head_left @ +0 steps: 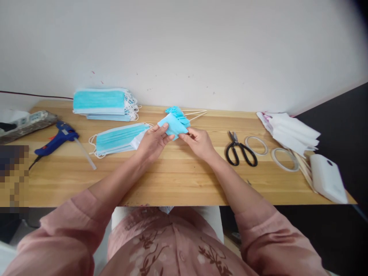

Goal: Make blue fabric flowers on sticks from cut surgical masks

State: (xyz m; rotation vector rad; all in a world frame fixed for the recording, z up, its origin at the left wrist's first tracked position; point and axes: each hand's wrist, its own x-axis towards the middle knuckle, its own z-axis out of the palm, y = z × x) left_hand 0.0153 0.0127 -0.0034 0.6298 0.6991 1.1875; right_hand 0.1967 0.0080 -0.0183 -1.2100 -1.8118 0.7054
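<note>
A folded piece of light blue mask fabric (174, 125) is held between my two hands above the middle of the table. My left hand (153, 138) pinches its left side, thumb on top. At its right corner, the fingers of my right hand (199, 141) are closed on the edge. Just behind the fabric lie crumpled blue fabric flowers (174, 111) on thin wooden sticks (198, 113), partly hidden by the piece I hold. A flat blue face mask (120, 138) with white ear loops lies left of my left hand, with some white material beside my wrist.
A stack of face masks (99, 100) stands by the wall. Left are a blue glue gun (59, 138) with a clear glue stick and a power strip (28, 124). Black-handled scissors (240, 149), tape rolls (284, 159), white sheets (293, 130) and a white box (327, 178) lie right.
</note>
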